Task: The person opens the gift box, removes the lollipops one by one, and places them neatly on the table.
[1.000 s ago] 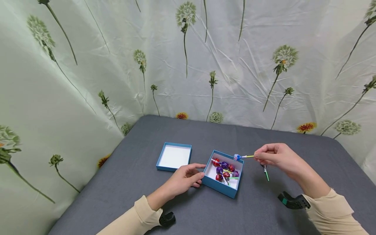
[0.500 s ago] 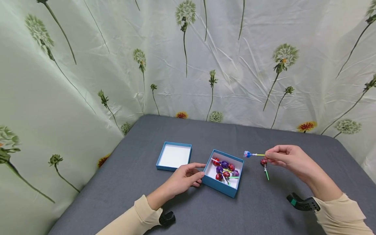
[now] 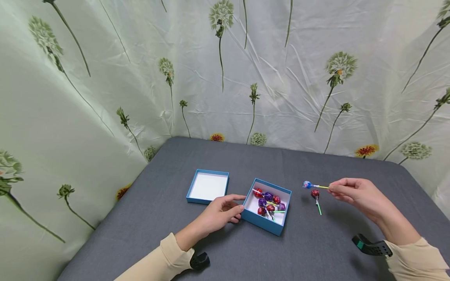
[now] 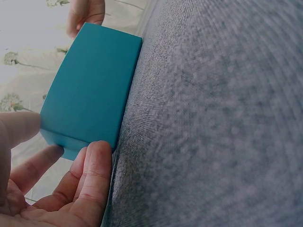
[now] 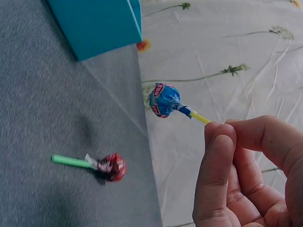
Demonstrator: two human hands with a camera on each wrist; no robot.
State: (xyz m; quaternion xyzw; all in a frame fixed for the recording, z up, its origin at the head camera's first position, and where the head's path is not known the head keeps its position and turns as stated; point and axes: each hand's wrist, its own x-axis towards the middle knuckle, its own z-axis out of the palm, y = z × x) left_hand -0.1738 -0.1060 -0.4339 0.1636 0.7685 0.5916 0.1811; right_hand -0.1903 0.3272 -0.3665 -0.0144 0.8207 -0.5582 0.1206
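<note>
My right hand [image 3: 356, 193] pinches a blue-wrapped lollipop [image 3: 307, 185] by its yellow stick, raised above the table to the right of the box. In the right wrist view the wrapped head [image 5: 164, 100] points away from the fingertips. Below it, on the cloth, lies a red lollipop [image 3: 315, 193] with a green stick. My left hand [image 3: 219, 214] touches the left side of an open blue box [image 3: 261, 221], its fingers fairly straight. Inside that box lie several red and purple lollipops [image 3: 262, 203]; their sticks partly overlap.
A shallow blue lid [image 3: 208, 186] with a white inside lies left of the box, behind my left hand. Grey cloth [image 3: 246, 156] covers the table. A pale curtain [image 3: 274, 78] with dandelion prints hangs behind and at the left.
My right hand has moved right, away from the box, carrying the blue lollipop from near the box's rim. The red lollipop's head has come into view. My left hand and the box stay put.
</note>
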